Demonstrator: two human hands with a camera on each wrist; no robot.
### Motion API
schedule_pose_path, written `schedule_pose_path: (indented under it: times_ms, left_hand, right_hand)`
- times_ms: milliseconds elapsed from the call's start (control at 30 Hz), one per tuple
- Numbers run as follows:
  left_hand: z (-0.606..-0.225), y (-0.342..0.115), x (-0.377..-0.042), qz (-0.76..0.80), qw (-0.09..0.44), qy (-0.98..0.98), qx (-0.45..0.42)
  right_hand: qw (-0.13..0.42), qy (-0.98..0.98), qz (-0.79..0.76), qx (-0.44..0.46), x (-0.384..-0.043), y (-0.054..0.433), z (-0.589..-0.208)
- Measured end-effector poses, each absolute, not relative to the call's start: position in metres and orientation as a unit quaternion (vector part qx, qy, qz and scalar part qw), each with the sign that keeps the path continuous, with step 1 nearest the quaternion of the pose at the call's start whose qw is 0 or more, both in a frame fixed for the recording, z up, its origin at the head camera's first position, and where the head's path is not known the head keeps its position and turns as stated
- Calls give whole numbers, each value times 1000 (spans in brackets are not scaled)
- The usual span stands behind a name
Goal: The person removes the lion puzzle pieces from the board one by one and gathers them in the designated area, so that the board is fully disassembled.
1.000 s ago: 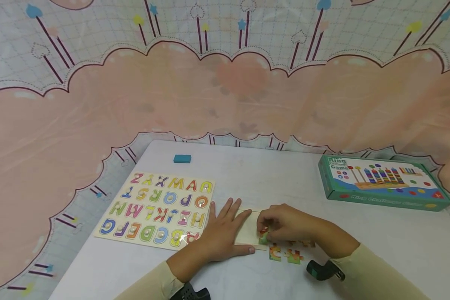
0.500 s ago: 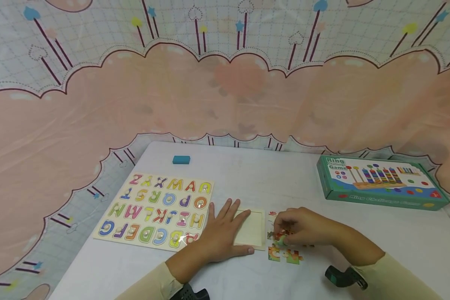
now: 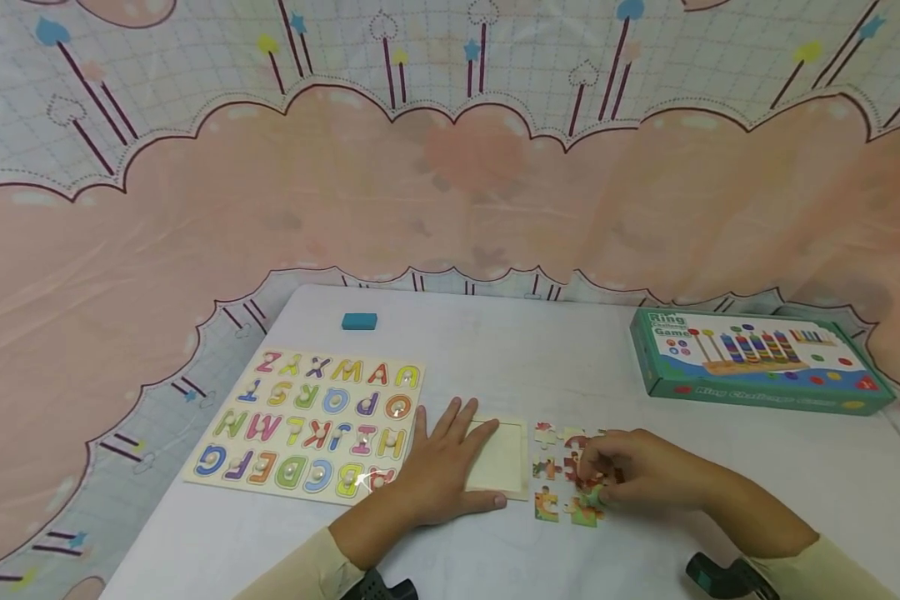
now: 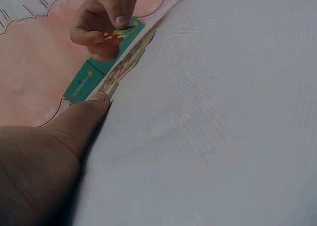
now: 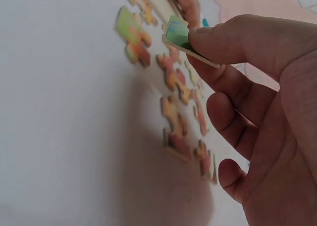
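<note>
In the head view my left hand (image 3: 446, 471) lies flat with spread fingers across a small pale wooden puzzle tray (image 3: 506, 458), covering its left part. My right hand (image 3: 645, 471) is raised over the loose jigsaw pieces (image 3: 546, 504) right of the tray. Between thumb and fingers it pinches a jigsaw piece (image 5: 177, 32) with a green face, tilted in the right wrist view. Below that hand, several more orange, red and green pieces lie in rough rows on the table. From the left wrist, the left thumb (image 4: 81, 117) reaches along the tray's near edge.
An alphabet board (image 3: 261, 447) with knobbed letters lies left of the tray. A blue-green block (image 3: 359, 322) sits near the back edge of the white table (image 3: 495, 350). At the back right is a green Ring Challenge Game box (image 3: 757, 362).
My right hand has moved right, from over the tray's right edge to over the loose pieces, carrying the jigsaw piece. The left hand has stayed on the tray.
</note>
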State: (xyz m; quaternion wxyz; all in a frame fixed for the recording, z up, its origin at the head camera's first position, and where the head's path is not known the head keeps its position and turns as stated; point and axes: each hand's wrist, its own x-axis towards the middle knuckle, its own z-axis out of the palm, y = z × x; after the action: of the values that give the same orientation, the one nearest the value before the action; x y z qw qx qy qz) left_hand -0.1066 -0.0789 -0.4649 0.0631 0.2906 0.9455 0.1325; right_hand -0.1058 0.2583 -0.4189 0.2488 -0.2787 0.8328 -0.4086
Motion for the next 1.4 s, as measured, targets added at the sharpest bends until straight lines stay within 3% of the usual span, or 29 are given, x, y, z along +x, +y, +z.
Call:
schedule_pose_path:
  times_ms: [567,1067,1400]
  left_hand:
    - [-461,-83,-103,141,60,945,290]
    - [-463,-85,-100,139,72,946,284]
    - [-464,-87,-102,139,67,944,291]
  right_hand:
    - [215,849,-378,-299,-77,287,-425]
    - [67,849,-344,-395,-67,285,-449]
    - [49,875,-299,-376,-62,287,-451]
